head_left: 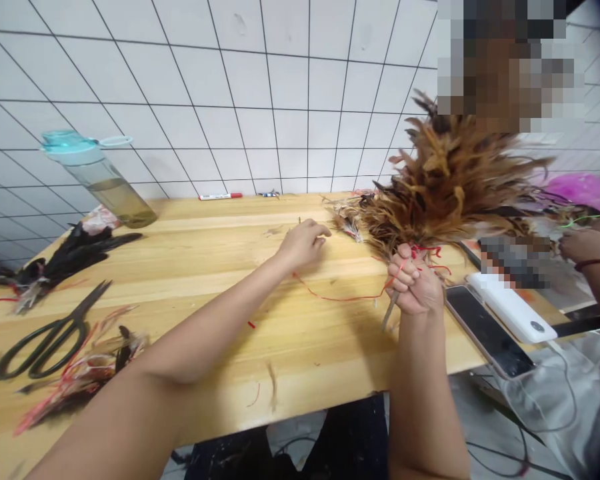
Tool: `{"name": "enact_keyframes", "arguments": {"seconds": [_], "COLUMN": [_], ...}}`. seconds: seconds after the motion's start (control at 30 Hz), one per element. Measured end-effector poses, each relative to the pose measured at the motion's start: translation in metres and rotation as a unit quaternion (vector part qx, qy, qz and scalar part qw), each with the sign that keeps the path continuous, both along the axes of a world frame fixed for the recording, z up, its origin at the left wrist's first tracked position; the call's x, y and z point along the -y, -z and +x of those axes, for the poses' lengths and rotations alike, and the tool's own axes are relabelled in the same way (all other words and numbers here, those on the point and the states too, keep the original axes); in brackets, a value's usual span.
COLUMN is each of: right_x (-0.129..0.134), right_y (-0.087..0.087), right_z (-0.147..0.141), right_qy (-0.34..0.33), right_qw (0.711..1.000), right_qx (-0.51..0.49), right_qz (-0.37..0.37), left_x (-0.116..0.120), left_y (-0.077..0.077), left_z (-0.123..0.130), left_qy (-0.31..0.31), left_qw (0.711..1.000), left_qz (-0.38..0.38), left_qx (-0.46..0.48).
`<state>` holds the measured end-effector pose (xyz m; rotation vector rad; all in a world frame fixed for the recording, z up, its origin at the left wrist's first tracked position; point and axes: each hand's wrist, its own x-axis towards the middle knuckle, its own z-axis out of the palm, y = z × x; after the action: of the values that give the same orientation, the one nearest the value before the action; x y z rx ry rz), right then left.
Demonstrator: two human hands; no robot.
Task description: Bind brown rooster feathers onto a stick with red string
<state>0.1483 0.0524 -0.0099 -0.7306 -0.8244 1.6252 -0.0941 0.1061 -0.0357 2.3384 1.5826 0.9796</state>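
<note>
My right hand (414, 280) is closed around the handle of a feather bundle (445, 183), at the base of its brown feathers. The handle's end (390, 313) sticks out below the fist. Red string (330, 298) crosses my right fingers and runs slack over the table towards my left wrist. My left hand (305, 245) hovers low over the middle of the table, fingers loosely bent and apart; its palm side is hidden. Loose feathers (349, 223) lie between my hands, towards the wall.
Black scissors (55, 337), feather bunches (55, 263) and a tilted-looking water bottle (105, 180) are at the left. A red marker (220, 196) lies by the tiled wall. At the right are a phone (487, 330), a white power bank (513, 308) and another person's hand (587, 245).
</note>
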Motion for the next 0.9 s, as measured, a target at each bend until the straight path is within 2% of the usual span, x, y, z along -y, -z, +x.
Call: {"name": "enact_keyframes", "arguments": {"seconds": [0.13,0.2,0.3,0.4,0.5,0.57,0.63,0.7,0.8,0.9], "right_x": [-0.005,-0.01,-0.019,-0.029,-0.035,-0.036,-0.034,-0.031,-0.027,-0.026], "right_y": [0.004,0.008,0.017,0.028,0.038,0.041,0.043,0.042,0.042,0.046], "right_z": [-0.011,-0.015,-0.015,-0.01,-0.01,-0.015,-0.022,-0.03,-0.038,-0.043], "right_qy": [-0.027,-0.021,-0.002,0.024,0.061,0.091,0.118,0.136,0.144,0.133], "right_qw": [0.999,0.998,0.998,0.998,0.996,0.993,0.99,0.987,0.982,0.98], "right_qx": [-0.02,-0.022,-0.027,-0.034,-0.02,0.0,0.029,0.064,0.114,0.148], "right_qz": [-0.035,-0.047,-0.053,-0.053,-0.065,-0.075,-0.073,-0.06,-0.036,-0.014], "left_x": [-0.048,-0.067,-0.083,-0.086,-0.072,-0.055,-0.033,-0.011,0.015,0.029], "left_y": [0.011,0.021,0.032,0.032,0.015,-0.001,-0.017,-0.029,-0.039,-0.041], "left_z": [0.041,0.061,0.075,0.065,0.039,0.021,0.008,0.001,0.003,0.012], "left_qy": [0.098,0.124,0.101,0.048,-0.034,-0.033,0.011,0.079,0.183,0.196], "left_qw": [0.986,0.979,0.983,0.994,0.997,0.987,0.976,0.973,0.971,0.976], "left_qz": [0.083,0.087,0.049,0.026,0.018,0.032,0.034,-0.009,-0.037,-0.017], "left_qx": [-0.104,-0.133,-0.143,-0.091,0.06,0.155,0.213,0.216,0.148,0.091]}}
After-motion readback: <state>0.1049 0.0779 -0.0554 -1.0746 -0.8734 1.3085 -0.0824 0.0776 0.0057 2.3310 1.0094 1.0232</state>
